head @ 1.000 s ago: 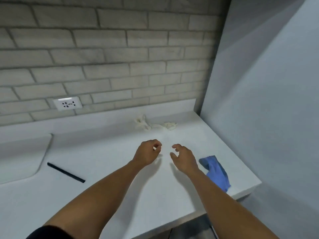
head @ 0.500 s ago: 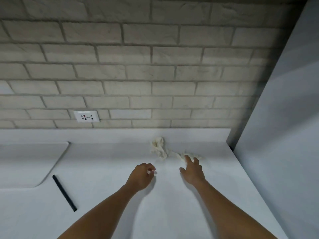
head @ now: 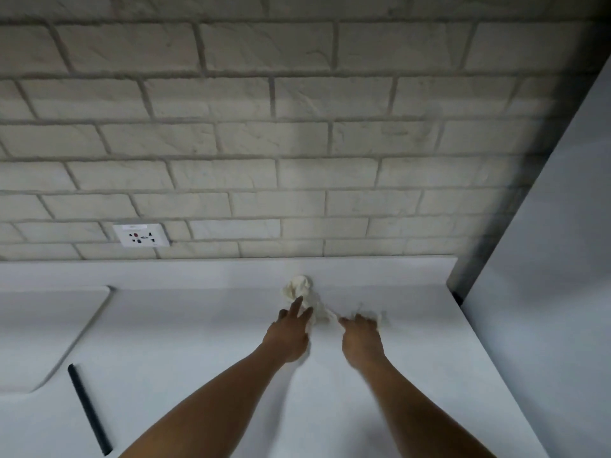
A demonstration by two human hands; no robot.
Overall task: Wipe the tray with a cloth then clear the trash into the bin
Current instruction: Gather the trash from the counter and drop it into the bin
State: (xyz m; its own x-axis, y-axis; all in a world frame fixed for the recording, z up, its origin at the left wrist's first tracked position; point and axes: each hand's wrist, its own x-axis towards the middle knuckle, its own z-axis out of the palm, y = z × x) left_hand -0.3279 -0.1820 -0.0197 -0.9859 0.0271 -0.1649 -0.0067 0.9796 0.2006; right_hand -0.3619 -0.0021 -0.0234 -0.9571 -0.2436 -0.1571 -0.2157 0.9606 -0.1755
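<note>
A: Head view: 2 hands are seen just below centre of the frame, at the back of the counter [head: 205,368]. The trash [head: 299,287], a crumpled pale wad, lies against the upstand just above them, and a thinner twisted strand is drawn out from it toward lower right.

B: How are the fingers set?

A: On the left hand [head: 288,337], 2 or 3 fingers [head: 295,305] are stretched forward and slightly spread, their tips touching the wad's lower edge; nothing is pinched yet. The right hand [head: 362,338] is curled over the strand's right end. Whether that end is already gripped cannot be told, since the hand is blurred.

B: How will the trash handle?

A: It is judged to be very light, soft and easily crushed, probably tissue or paper. It may tear where the strand is thin. A hold is best taken on the thick wad with a closed fist, and the loose tail gathered in by the other hand so that no piece is dropped.

B: And the count?

A: 1 wad with 1 trailing strand is counted; whether they are 1 piece or 2 cannot be told. 1 black stick [head: 87,408] lies at lower left, and 1 socket [head: 140,235] is set in the brick wall [head: 297,127]. No tray, cloth or bin is shown.
</note>
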